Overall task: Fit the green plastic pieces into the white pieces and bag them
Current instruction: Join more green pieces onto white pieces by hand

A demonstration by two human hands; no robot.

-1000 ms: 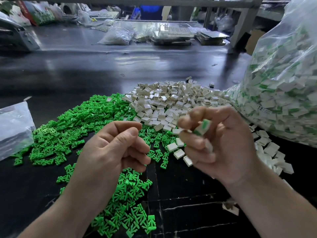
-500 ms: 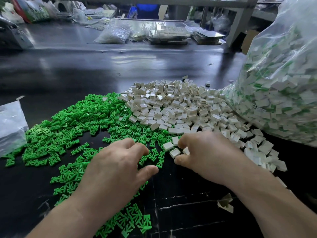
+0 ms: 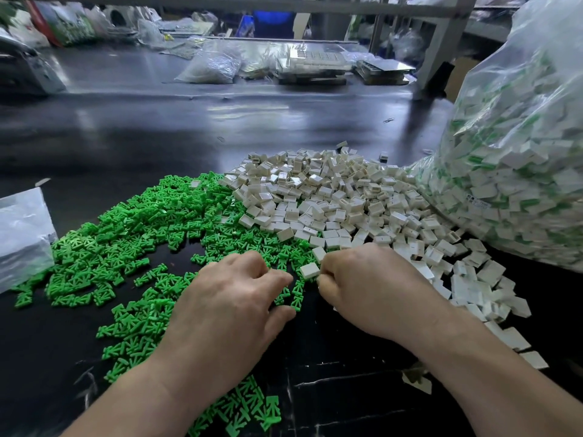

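Bare table (image 3: 220, 127) beyond piles (image 3: 315, 197)

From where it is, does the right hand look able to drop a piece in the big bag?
Probably yes: the bag lies just right of the right hand, with only loose white pieces between.

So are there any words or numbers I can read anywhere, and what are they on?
None can be read.
Small white sticker on the big clear bag of finished pieces: dark print, too small and blurred to read.
Colourful packets at the far left of the table: print too blurred to read.
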